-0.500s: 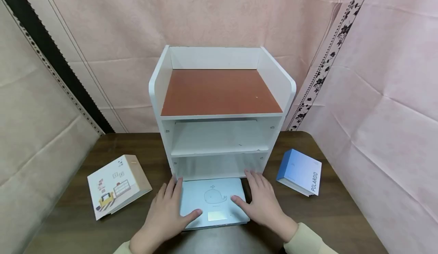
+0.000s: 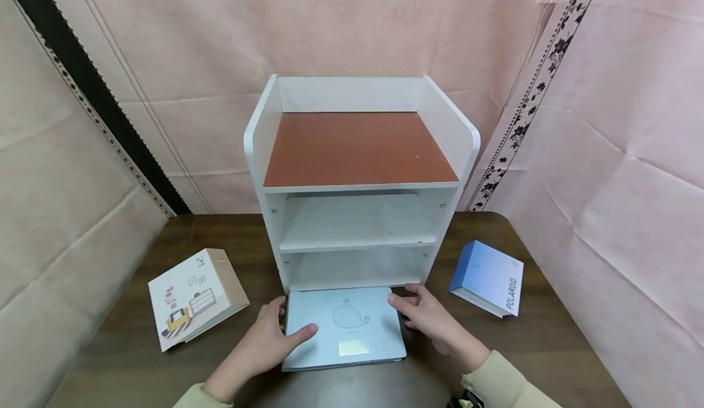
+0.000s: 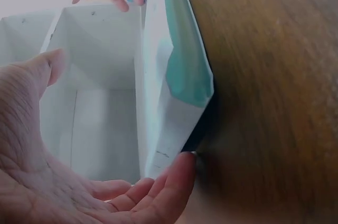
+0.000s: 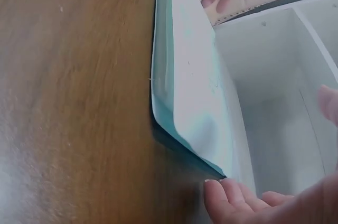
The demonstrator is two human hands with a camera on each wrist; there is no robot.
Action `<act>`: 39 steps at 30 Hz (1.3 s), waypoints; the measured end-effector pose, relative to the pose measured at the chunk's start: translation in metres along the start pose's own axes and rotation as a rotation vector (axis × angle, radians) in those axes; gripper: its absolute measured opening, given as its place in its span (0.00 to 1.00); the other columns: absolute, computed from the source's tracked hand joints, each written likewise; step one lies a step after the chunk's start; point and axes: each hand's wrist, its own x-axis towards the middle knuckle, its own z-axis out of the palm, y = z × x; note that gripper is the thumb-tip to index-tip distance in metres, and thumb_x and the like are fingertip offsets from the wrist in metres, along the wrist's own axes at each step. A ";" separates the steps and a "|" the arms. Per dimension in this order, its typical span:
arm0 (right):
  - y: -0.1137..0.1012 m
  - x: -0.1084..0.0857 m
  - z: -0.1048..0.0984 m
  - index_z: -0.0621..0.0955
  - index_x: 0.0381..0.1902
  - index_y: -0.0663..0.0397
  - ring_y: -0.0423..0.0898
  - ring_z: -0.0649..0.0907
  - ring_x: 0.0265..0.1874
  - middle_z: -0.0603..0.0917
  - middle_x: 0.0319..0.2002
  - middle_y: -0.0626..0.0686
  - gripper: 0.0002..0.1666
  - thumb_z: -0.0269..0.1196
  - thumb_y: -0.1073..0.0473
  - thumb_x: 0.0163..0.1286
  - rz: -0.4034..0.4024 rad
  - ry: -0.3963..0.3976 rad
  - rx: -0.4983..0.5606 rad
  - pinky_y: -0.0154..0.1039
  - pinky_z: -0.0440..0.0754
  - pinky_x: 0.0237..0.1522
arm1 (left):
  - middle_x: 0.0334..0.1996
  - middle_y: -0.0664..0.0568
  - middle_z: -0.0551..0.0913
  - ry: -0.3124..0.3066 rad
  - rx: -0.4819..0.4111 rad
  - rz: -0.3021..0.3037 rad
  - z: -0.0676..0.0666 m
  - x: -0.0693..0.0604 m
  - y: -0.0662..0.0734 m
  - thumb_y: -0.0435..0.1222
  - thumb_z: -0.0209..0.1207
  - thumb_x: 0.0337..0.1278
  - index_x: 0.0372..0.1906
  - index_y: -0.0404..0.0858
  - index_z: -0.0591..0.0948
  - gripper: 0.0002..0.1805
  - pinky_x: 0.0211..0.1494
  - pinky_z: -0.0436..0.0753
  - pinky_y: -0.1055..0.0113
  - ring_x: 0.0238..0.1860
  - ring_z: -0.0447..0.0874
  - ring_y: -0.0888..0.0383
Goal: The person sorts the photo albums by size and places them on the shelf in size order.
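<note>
A light blue book (image 2: 352,338) with a whale drawing on its cover lies flat on the table, right before the white shelf unit (image 2: 357,93). At its left side is my left hand (image 2: 258,344): the fingertips reach the lower edge of the spine, and the thumb stands apart above the cover, as the left wrist view shows. My right hand (image 2: 434,322) is at the opposite side, fingers bent loosely by the book's far corner (image 4: 214,163). Its thumb is held away from the cover. Whether the right fingertips press the edge cannot be told.
A thick white book (image 2: 189,301) with a room drawing lies on the wooden table (image 2: 126,335) at left. To the right lies a blue and white book (image 2: 489,276) marked POLAROID. The unit has a brown top and a middle shelf (image 2: 357,222); pink cloth (image 2: 352,23) hangs behind.
Both hands have turned from lying palm-down along the book to its sides. Their fingers now bend down at its edges. The book has shifted little or not at all.
</note>
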 end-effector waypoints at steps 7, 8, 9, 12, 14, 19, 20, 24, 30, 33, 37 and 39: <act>0.001 -0.001 -0.001 0.58 0.70 0.68 0.58 0.79 0.53 0.72 0.57 0.67 0.55 0.65 0.36 0.62 0.077 -0.051 0.088 0.53 0.80 0.51 | 0.56 0.33 0.70 -0.008 -0.017 -0.002 0.002 0.002 -0.001 0.66 0.64 0.46 0.69 0.23 0.57 0.60 0.54 0.76 0.45 0.55 0.74 0.42; 0.002 -0.001 -0.001 0.58 0.70 0.70 0.59 0.78 0.53 0.72 0.57 0.68 0.55 0.65 0.36 0.62 0.081 -0.057 0.096 0.53 0.80 0.51 | 0.57 0.33 0.70 -0.008 -0.016 -0.003 0.002 0.002 -0.002 0.66 0.64 0.46 0.69 0.23 0.57 0.61 0.55 0.76 0.45 0.56 0.74 0.42; 0.002 -0.001 -0.002 0.58 0.69 0.71 0.59 0.78 0.53 0.71 0.58 0.69 0.55 0.65 0.37 0.62 0.083 -0.068 0.104 0.52 0.80 0.51 | 0.56 0.33 0.70 -0.011 -0.015 -0.007 0.002 0.002 -0.002 0.66 0.64 0.45 0.68 0.22 0.58 0.60 0.55 0.76 0.45 0.56 0.74 0.42; 0.004 -0.001 -0.003 0.60 0.67 0.74 0.60 0.77 0.55 0.70 0.60 0.69 0.55 0.65 0.36 0.62 0.084 -0.098 0.116 0.52 0.80 0.51 | 0.55 0.32 0.72 -0.021 -0.021 -0.018 0.003 0.002 -0.003 0.65 0.65 0.45 0.67 0.20 0.59 0.60 0.55 0.76 0.46 0.55 0.75 0.43; 0.005 0.000 -0.003 0.62 0.66 0.76 0.60 0.76 0.55 0.71 0.60 0.68 0.54 0.65 0.36 0.62 0.086 -0.118 0.122 0.51 0.80 0.51 | 0.54 0.33 0.72 -0.030 -0.053 -0.026 0.003 0.003 -0.005 0.62 0.66 0.46 0.66 0.19 0.60 0.58 0.54 0.77 0.48 0.52 0.76 0.44; 0.005 0.001 -0.004 0.63 0.64 0.77 0.61 0.74 0.57 0.71 0.59 0.68 0.49 0.64 0.40 0.65 0.094 -0.139 0.163 0.53 0.79 0.53 | 0.53 0.36 0.75 -0.051 -0.163 -0.078 0.002 0.006 -0.010 0.55 0.70 0.48 0.65 0.21 0.63 0.51 0.49 0.80 0.51 0.48 0.79 0.48; 0.004 0.001 -0.003 0.63 0.64 0.77 0.61 0.74 0.57 0.71 0.59 0.68 0.49 0.64 0.41 0.65 0.096 -0.139 0.170 0.53 0.79 0.53 | 0.53 0.36 0.76 -0.055 -0.175 -0.084 0.002 0.006 -0.011 0.54 0.70 0.48 0.64 0.22 0.64 0.50 0.48 0.80 0.51 0.48 0.79 0.48; 0.005 0.002 -0.003 0.64 0.64 0.76 0.62 0.74 0.57 0.70 0.60 0.67 0.45 0.64 0.44 0.67 0.098 -0.143 0.174 0.54 0.78 0.54 | 0.49 0.39 0.78 -0.083 -0.202 -0.089 0.001 0.007 -0.014 0.52 0.70 0.50 0.63 0.23 0.66 0.46 0.48 0.80 0.51 0.49 0.77 0.46; 0.006 0.001 -0.002 0.64 0.65 0.75 0.62 0.73 0.58 0.67 0.63 0.68 0.41 0.62 0.48 0.70 0.084 -0.165 0.178 0.55 0.76 0.55 | 0.46 0.41 0.78 -0.145 -0.291 -0.079 0.004 0.006 -0.018 0.46 0.70 0.52 0.63 0.23 0.64 0.43 0.43 0.81 0.57 0.45 0.79 0.51; 0.007 0.001 -0.003 0.63 0.65 0.75 0.63 0.72 0.59 0.66 0.63 0.69 0.40 0.61 0.49 0.71 0.077 -0.175 0.179 0.55 0.75 0.56 | 0.45 0.40 0.77 -0.154 -0.338 -0.074 0.006 0.005 -0.019 0.43 0.70 0.53 0.65 0.23 0.59 0.45 0.41 0.82 0.58 0.42 0.79 0.52; 0.008 0.000 -0.003 0.63 0.65 0.76 0.63 0.71 0.60 0.66 0.63 0.69 0.39 0.59 0.49 0.72 0.076 -0.177 0.178 0.55 0.75 0.57 | 0.47 0.35 0.75 -0.154 -0.403 -0.058 0.007 0.004 -0.018 0.39 0.68 0.55 0.68 0.24 0.54 0.46 0.40 0.83 0.58 0.42 0.80 0.50; 0.008 0.000 -0.003 0.63 0.65 0.76 0.62 0.71 0.59 0.67 0.63 0.69 0.39 0.59 0.49 0.72 0.079 -0.173 0.177 0.55 0.75 0.57 | 0.51 0.31 0.74 -0.157 -0.434 -0.047 0.008 0.003 -0.016 0.38 0.68 0.56 0.69 0.24 0.51 0.47 0.41 0.83 0.57 0.45 0.80 0.47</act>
